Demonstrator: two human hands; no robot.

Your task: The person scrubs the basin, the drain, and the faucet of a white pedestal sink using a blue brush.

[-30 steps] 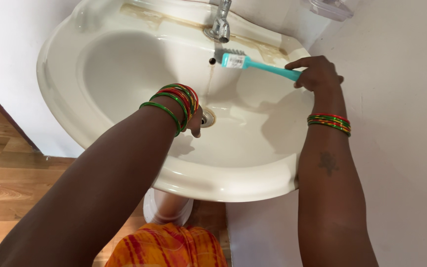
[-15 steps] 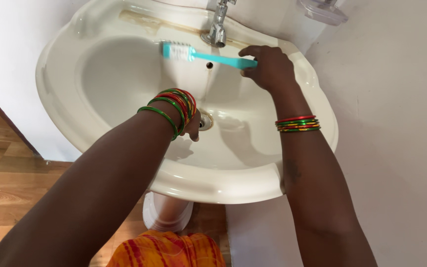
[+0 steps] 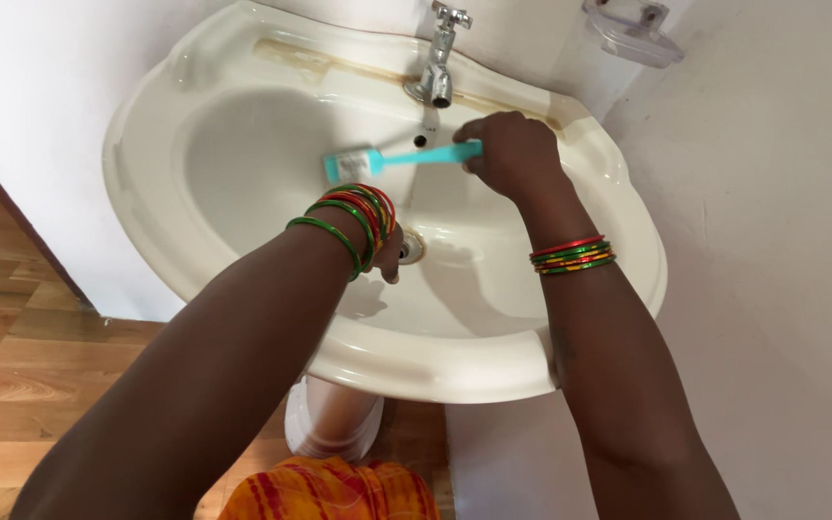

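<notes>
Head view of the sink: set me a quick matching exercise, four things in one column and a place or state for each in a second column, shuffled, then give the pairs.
Things:
1. scrub brush
2. tap
3. drain
4. soap dish

Places or states:
A. on the wall above the basin's right corner
B. at the bottom of the bowl, next to the left hand
C. gripped by the right hand, its head against the bowl's inside wall
D. upright on the stained back ledge of the basin

Pairs: 1-C, 2-D, 3-B, 4-A
</notes>
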